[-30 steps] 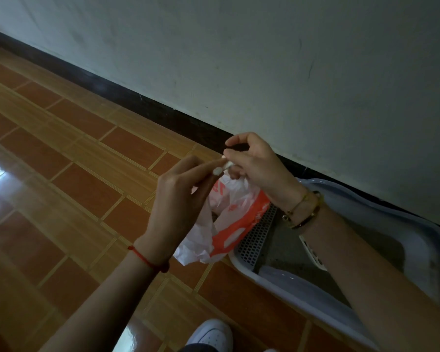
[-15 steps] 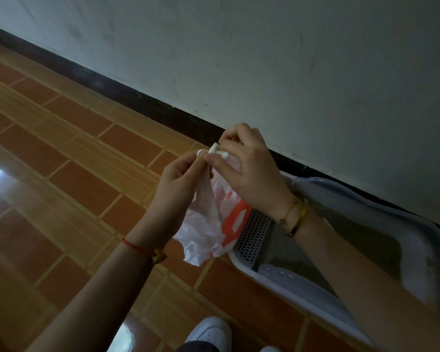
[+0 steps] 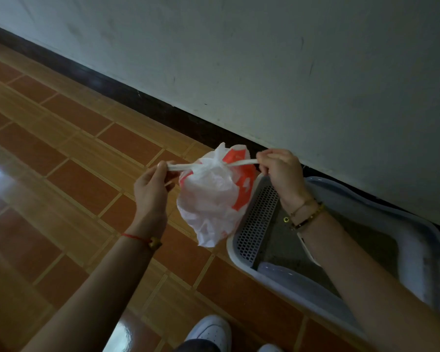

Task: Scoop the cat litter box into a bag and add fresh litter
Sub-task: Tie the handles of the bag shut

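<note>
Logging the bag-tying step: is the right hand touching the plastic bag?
Touching. The head view shows the right hand pinching the plastic bag by one handle, which is stretched taut, with its fingers curled round the strip.

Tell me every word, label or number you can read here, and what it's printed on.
No text here can be read.
On the plastic bag: pale marks inside the orange print, too blurred to read.
On the litter box: no label shows.
On the white shoe: no lettering shows.
</note>
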{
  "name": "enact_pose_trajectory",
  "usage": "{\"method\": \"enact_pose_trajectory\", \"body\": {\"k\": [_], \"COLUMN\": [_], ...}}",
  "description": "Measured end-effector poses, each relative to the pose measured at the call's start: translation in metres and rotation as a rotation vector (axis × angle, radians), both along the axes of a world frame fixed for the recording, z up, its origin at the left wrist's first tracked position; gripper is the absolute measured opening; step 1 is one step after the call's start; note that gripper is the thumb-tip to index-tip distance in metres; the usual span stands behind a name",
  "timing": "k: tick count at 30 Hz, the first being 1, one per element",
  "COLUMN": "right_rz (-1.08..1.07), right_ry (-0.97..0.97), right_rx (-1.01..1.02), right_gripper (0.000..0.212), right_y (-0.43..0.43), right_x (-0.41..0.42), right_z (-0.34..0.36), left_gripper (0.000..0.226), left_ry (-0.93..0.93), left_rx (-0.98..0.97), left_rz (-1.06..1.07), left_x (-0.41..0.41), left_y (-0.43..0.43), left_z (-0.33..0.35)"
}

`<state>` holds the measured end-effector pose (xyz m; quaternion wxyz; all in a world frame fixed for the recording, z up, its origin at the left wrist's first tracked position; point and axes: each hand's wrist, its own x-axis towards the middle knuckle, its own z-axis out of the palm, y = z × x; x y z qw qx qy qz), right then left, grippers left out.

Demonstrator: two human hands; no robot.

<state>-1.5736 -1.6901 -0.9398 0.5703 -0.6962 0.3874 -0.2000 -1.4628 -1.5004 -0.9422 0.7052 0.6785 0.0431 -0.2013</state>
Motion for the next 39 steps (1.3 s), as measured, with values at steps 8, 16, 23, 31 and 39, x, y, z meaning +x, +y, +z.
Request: {"method": "enact_pose_trajectory", "body": {"k": [8,16,23,31,39], "right_rz": [-0.228,-0.143,-0.002,0.244,0.307], "right_ry": [0.261,0.160,-0.039,-0.063,-0.163], "right_rx": [-0.001,-0.292,-0.484,-0.698,-0.331], "right_gripper": [0.032,0.041,0.032,0.019,0.016], "right_y": [-0.031,-0.033,-0.019,-0.005,0.015], "right_x": [-0.027,-0.036,-0.019,-0.005,0.014], "right_z": [-0.044,-0.046,-0.023,-0.013,-0.001], "left_gripper": [0.023,0.025,0.017,0.013,0.017], "left_ry": [0.112,-0.136,-0.297,-0.409,-0.427], "left_rx": [0.083,0.125,0.058,0.006,-0.009], "left_rz": [0.118,-0.019,-0.155,-0.242,-0.296], "left_x": [0.017,0.017,0.014,0.001,-0.009], "left_y": [0.022,0.030,0.010,-0.014,-0.041], "left_z": [-0.035,-0.033,-0.006,0.006,0.011]}}
